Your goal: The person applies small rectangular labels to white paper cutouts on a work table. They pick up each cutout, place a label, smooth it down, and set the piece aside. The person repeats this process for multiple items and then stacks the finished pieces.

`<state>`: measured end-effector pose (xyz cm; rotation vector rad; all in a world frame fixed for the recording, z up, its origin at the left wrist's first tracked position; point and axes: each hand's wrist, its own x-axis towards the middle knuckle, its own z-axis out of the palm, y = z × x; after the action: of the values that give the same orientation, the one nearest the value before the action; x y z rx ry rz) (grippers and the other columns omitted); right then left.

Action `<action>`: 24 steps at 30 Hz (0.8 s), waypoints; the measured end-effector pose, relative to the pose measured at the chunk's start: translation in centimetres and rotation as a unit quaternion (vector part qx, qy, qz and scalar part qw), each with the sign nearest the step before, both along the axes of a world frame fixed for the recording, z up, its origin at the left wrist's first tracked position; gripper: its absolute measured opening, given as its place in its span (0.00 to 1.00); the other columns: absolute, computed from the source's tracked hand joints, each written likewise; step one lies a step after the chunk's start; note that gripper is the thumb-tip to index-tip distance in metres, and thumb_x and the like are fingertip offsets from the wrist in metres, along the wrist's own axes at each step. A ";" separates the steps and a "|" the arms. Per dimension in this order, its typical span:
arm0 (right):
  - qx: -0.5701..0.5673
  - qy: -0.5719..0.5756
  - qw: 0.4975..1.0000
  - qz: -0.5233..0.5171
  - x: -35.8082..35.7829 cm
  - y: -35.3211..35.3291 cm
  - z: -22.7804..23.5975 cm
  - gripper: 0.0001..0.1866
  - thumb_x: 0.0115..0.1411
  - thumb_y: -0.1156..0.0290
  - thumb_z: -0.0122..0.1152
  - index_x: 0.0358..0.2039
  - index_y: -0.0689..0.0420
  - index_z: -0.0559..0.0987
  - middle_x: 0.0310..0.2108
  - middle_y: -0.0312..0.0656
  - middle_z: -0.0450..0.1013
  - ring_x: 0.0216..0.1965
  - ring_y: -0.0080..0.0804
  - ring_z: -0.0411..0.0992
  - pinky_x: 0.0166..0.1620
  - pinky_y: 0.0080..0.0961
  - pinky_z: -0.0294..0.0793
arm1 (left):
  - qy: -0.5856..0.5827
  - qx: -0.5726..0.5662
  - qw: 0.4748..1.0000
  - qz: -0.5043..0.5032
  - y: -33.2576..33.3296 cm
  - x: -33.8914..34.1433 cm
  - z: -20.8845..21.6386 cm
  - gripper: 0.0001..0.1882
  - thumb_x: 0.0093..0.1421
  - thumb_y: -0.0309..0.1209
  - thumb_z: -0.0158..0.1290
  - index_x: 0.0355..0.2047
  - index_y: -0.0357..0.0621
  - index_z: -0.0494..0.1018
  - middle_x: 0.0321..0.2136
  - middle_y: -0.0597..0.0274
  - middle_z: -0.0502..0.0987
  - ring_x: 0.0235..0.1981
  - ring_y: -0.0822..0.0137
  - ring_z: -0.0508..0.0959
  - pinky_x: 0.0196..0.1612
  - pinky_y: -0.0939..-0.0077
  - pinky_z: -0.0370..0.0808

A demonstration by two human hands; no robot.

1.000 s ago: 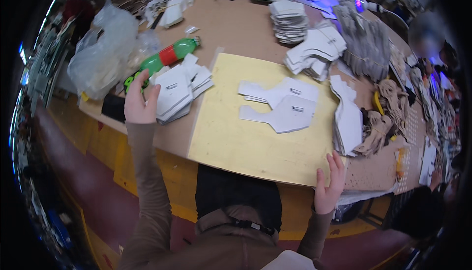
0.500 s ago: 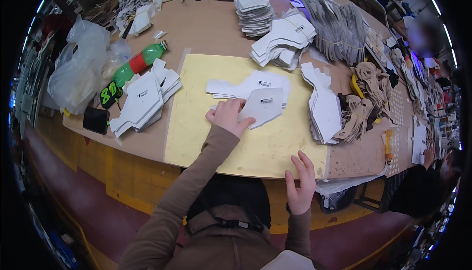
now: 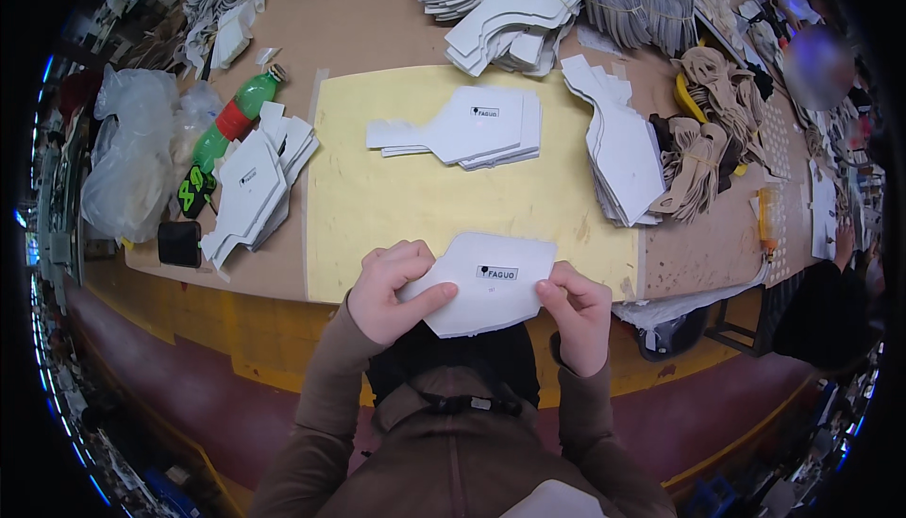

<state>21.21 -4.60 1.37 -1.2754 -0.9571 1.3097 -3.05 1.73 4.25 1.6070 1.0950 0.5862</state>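
White cut piece [image 3: 500,303] now lifted off yellow sheet [image 3: 377,207], pinched btwn L hand [image 3: 392,292] & R hand [image 3: 578,315] over near edge of desk [image 3: 354,37]; a sec ago only L had it. Pickup prob. done. Similar pile [image 3: 486,136] just beyond hands.

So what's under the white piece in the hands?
Past the white piece, the yellow sheet shows above and dark clothing below. Directly underneath, the piece hides part of the sheet's near edge and some fingertips of the left hand and right hand; both thumbs lie on top.
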 end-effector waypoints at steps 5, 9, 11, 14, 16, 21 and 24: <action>0.008 0.023 1.000 -0.018 -0.9 -0.3 0.3 0.04 0.59 0.81 0.63 0.28 0.69 0.78 0.26 0.39 0.73 0.33 0.26 0.67 0.39 0.22 0.64 | -0.031 0.010 0.999 0.025 -0.8 0.1 -0.3 0.10 0.56 0.29 0.62 0.26 0.35 0.75 0.22 0.58 0.70 0.25 0.62 0.69 0.29 0.69 0.64; 0.009 0.029 0.999 -0.025 -1.0 -0.3 0.7 0.04 0.58 0.81 0.63 0.28 0.69 0.78 0.26 0.39 0.72 0.33 0.26 0.67 0.39 0.22 0.64 | -0.033 0.015 0.999 0.025 -1.1 0.1 -0.4 0.10 0.56 0.29 0.61 0.26 0.35 0.74 0.22 0.58 0.70 0.25 0.62 0.69 0.30 0.69 0.64; 0.009 0.029 0.999 -0.028 -1.1 -0.3 0.8 0.04 0.58 0.81 0.63 0.28 0.69 0.78 0.26 0.39 0.72 0.33 0.26 0.67 0.39 0.22 0.64 | -0.032 0.019 0.999 0.028 -1.2 0.1 -0.3 0.10 0.56 0.29 0.61 0.26 0.35 0.74 0.22 0.58 0.69 0.25 0.62 0.68 0.29 0.68 0.63; 0.012 0.024 0.999 -0.027 -1.2 -0.3 0.9 0.04 0.58 0.81 0.64 0.28 0.69 0.78 0.26 0.39 0.72 0.33 0.26 0.67 0.39 0.23 0.64 | -0.038 0.011 0.999 0.035 -1.4 0.1 -0.3 0.11 0.56 0.29 0.61 0.25 0.35 0.73 0.22 0.58 0.69 0.25 0.62 0.68 0.29 0.68 0.63; 0.014 0.017 1.000 -0.021 -1.2 -0.2 1.0 0.04 0.58 0.81 0.64 0.28 0.69 0.78 0.26 0.39 0.72 0.33 0.27 0.66 0.39 0.23 0.64 | -0.037 0.010 0.999 0.036 -1.4 0.0 -0.3 0.11 0.56 0.29 0.61 0.25 0.35 0.72 0.22 0.58 0.68 0.25 0.62 0.68 0.29 0.68 0.62; 0.019 0.007 1.000 -0.021 -1.3 -0.2 1.0 0.05 0.58 0.81 0.64 0.28 0.69 0.78 0.26 0.39 0.72 0.33 0.27 0.66 0.39 0.23 0.65 | -0.041 0.010 0.998 0.043 -1.7 -0.1 -0.6 0.12 0.56 0.29 0.61 0.24 0.34 0.71 0.22 0.57 0.68 0.25 0.62 0.67 0.29 0.68 0.62; 0.014 0.002 1.000 -0.017 -1.3 -0.2 1.0 0.05 0.59 0.80 0.63 0.28 0.68 0.78 0.26 0.39 0.72 0.33 0.27 0.66 0.40 0.23 0.65 | -0.042 0.007 0.998 0.043 -1.7 -0.1 -0.8 0.12 0.57 0.29 0.61 0.24 0.34 0.70 0.22 0.57 0.68 0.25 0.62 0.67 0.29 0.68 0.62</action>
<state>19.86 -4.84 2.38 -1.2618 -0.9454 1.2679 -3.17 0.03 3.45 1.5390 1.1036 0.7151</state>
